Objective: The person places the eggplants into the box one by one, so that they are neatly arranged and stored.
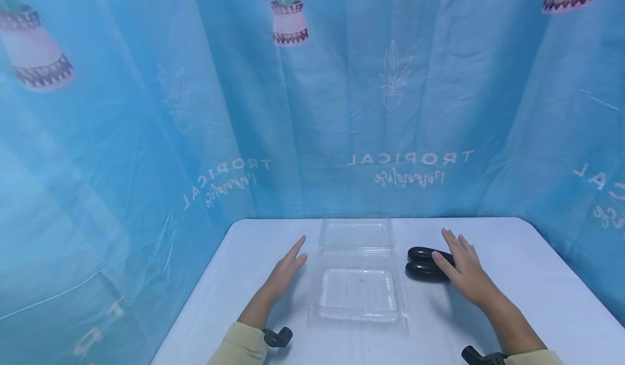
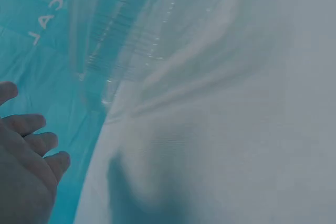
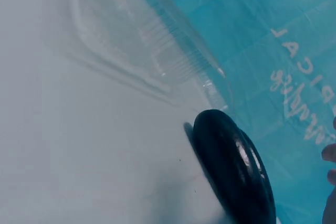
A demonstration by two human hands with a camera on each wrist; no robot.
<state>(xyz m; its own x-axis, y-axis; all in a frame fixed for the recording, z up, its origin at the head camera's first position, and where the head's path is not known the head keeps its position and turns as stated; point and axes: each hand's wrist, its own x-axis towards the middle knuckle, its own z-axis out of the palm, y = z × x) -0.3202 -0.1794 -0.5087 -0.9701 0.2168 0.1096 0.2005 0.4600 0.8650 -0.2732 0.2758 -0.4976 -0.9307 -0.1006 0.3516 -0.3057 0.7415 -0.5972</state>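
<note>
Black, shiny long things [image 1: 423, 270] lie between clear box [image 1: 358, 294] and right edge of tabletop [image 1: 547, 283]. Your right hand [image 1: 466, 273] near them, left hand [image 1: 283, 275] near box, fingers straight, holding nothing. Weak pinch might let smooth things slip; bump might slide light box.

Left hand [image 1: 280, 278] and right hand [image 1: 466, 275] are pointing forward, well apart.

The left forearm [image 1: 256, 309] is slanting forward and inward; the left hand's fingers [image 1: 295, 246] are lying straight, with the thumb [image 1: 300, 260] standing apart on the inner side. In the left wrist view, four fingertips [image 2: 43, 142] are showing, with gaps between them. The right forearm [image 1: 512, 327] is slanting forward and inward; the right hand's fingers are lying straight and slightly spread, its thumb angling away on the inner side.
</note>
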